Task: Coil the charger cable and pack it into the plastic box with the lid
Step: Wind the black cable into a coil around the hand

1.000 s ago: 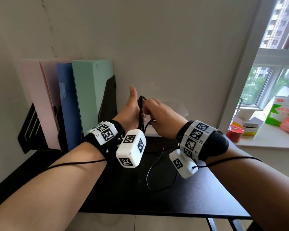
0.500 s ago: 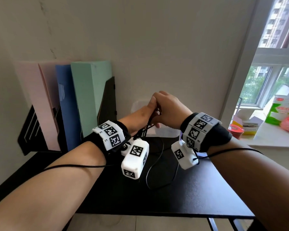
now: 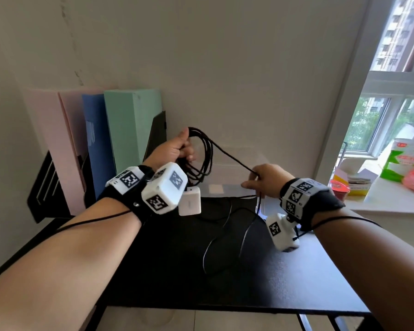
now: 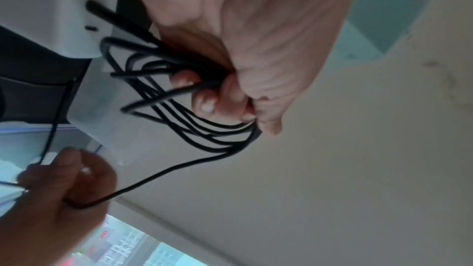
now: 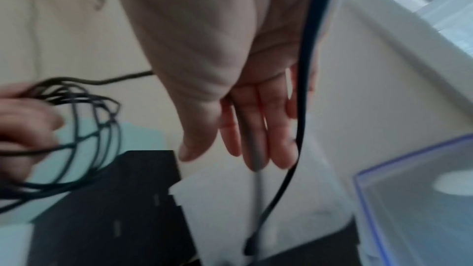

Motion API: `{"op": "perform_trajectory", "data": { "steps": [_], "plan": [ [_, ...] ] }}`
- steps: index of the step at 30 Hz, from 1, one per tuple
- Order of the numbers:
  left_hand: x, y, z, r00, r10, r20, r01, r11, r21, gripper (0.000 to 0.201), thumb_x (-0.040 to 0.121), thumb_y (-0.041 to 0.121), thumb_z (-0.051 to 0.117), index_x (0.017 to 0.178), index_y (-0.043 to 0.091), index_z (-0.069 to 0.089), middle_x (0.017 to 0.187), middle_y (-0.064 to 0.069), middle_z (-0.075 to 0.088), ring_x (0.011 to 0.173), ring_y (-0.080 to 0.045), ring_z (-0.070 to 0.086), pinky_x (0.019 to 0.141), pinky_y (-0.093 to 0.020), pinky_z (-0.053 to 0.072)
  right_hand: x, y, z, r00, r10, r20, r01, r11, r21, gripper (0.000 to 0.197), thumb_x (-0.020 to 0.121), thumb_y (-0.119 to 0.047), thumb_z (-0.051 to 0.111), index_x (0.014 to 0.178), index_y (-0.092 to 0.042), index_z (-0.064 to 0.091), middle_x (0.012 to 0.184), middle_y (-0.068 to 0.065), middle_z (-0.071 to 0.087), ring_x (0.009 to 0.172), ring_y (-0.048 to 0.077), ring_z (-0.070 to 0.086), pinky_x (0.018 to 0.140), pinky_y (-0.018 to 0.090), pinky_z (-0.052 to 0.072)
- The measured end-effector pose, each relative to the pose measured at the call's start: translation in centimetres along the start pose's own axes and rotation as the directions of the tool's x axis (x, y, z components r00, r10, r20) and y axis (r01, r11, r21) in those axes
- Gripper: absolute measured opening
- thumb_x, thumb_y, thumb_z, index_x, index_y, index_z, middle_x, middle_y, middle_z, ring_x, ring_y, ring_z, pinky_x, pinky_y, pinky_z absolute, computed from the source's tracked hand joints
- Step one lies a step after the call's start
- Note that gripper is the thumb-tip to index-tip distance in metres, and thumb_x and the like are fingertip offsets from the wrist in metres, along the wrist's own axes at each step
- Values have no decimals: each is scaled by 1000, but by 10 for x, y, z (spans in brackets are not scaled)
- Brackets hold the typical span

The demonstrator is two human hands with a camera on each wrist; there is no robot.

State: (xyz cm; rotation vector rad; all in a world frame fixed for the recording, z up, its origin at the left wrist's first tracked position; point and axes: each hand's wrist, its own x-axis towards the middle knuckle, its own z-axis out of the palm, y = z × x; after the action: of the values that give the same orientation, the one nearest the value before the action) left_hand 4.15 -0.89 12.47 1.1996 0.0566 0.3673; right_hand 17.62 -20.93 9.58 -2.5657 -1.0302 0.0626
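The left hand (image 3: 175, 149) is raised at centre-left, fingers curled round a bundle of several finished loops of the black charger cable (image 3: 204, 154); the left wrist view confirms the strands pass through the closed fist. The white charger block (image 3: 189, 203) hangs just below that wrist. From the top of the loops a single strand runs down and to the right to the right hand (image 3: 264, 179), which stands apart from the left and lower. The head view suggests the fingers bend round the strand, while the blurred right wrist view shows fingers fairly straight with the cable running across them; whether it is pinched cannot be told. Below the right hand the uncoiled remainder drops to the black table (image 3: 296, 283) and lies there in a slack curve on the near side. The translucent plastic box (image 3: 232, 173) stands at the far edge against the wall, between and behind the hands. Judgement: coiling is part done; the free strand's axis runs left-high to right-low, so the next loop requires the right hand to carry it leftward and upward to the left hand.
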Motion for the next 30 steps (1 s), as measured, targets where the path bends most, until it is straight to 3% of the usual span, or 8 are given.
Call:
{"op": "perform_trajectory", "data": {
  "steps": [6, 12, 16, 21, 23, 25, 27, 30],
  "plan": [
    [-3, -2, -15, 998, -47, -47, 32, 962, -270, 44, 93, 45, 41, 60, 17, 38, 38, 7, 34, 29, -5, 33, 48, -19, 48, -3, 13, 3, 999, -28, 29, 11, 881, 472, 27, 84, -30, 66, 67, -12, 54, 59, 6, 62, 56, 17, 57, 72, 28, 46],
    [-2, 2, -38, 996, -93, -18, 83, 949, -305, 45, 87, 46, 50, 55, 19, 36, 35, 8, 29, 25, -3, 28, 27, -14, 29, -7, 18, 0, 987, -71, 142, -107, 364, 925, 22, 95, -13, 48, 73, -10, 50, 61, 5, 57, 51, 18, 64, 62, 29, 55],
    [-6, 5, -39, 996, -69, 61, 81, 974, -210, 44, 62, 41, 73, 57, 20, 34, 36, 9, 31, 26, -3, 29, 28, -13, 29, 11, 15, -4, 971, 147, -188, 12, 759, 651, 21, 92, -17, 56, 71, -15, 55, 62, 4, 49, 37, 9, 52, 51, 25, 46],
    [-5, 0, -26, 999, -34, -14, 33, 998, -52, 42, 93, 42, 42, 59, 20, 36, 37, 9, 28, 27, -2, 24, 30, -11, 24, 29, 5, -12, 627, 261, -734, 345, 751, 562, 14, 87, -24, 57, 94, -24, 69, 84, 0, 61, 75, 13, 53, 79, 30, 47],
    [-4, -3, -28, 999, -26, -41, 22, 996, -86, 45, 94, 45, 39, 57, 21, 36, 37, 9, 28, 27, -2, 24, 30, -11, 25, 25, 3, -7, 788, 35, -614, 285, 864, 414, 21, 90, -14, 51, 98, -21, 69, 86, 3, 60, 78, 17, 52, 73, 26, 44],
    [-5, -6, -33, 997, -26, -77, 18, 994, -105, 45, 95, 46, 38, 57, 21, 35, 36, 9, 27, 26, -2, 24, 29, -11, 25, 19, 7, -1, 983, -107, -150, 129, 982, 139, 23, 91, -10, 50, 97, -18, 70, 76, 2, 58, 74, 19, 51, 63, 23, 42],
    [-5, -9, -38, 995, -26, -95, 19, 997, -77, 43, 95, 46, 37, 61, 20, 33, 36, 9, 28, 27, -2, 24, 30, -11, 26, 17, 11, -8, 985, -72, -155, 92, 987, 129, 19, 90, -12, 54, 92, -22, 70, 76, 2, 60, 74, 18, 54, 68, 24, 42],
    [-4, -14, -37, 994, -28, -106, 26, 999, -21, 41, 94, 47, 37, 63, 20, 34, 37, 9, 29, 28, -2, 24, 31, -12, 27, 16, 7, -26, 828, 81, -555, 189, 892, 412, 14, 88, -23, 59, 90, -27, 72, 78, 4, 67, 71, 16, 56, 71, 24, 44]
  ]
}}
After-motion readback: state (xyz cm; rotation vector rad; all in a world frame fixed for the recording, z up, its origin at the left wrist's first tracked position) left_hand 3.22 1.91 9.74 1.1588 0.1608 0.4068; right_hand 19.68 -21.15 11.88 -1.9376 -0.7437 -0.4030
